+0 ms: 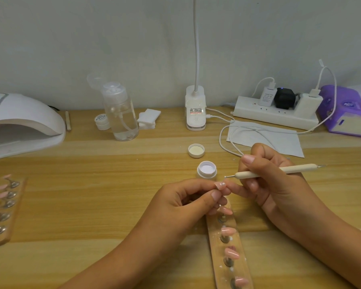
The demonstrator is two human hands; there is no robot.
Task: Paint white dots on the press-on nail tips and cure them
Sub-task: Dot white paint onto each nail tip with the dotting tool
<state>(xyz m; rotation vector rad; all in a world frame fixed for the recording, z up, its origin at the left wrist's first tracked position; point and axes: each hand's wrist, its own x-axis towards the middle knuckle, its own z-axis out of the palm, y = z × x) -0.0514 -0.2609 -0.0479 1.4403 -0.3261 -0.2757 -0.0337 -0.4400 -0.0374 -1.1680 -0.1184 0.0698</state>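
White curing lamp point(19, 122) sits far left on the wooden surface point(92, 184), with a strip of pink tips point(2, 209) nearer. Left hand point(188, 203) fingers pinch a pink nail tip point(220, 185) bearing white dots, just in front of the open white pot point(206, 171). Right hand point(275, 180) fingers grip the dotting tool point(273, 171), its point just beside that nail tip.

Bare forearms end in the left grip point(186, 200) and right grip point(276, 181), both with short, natural fingernails.
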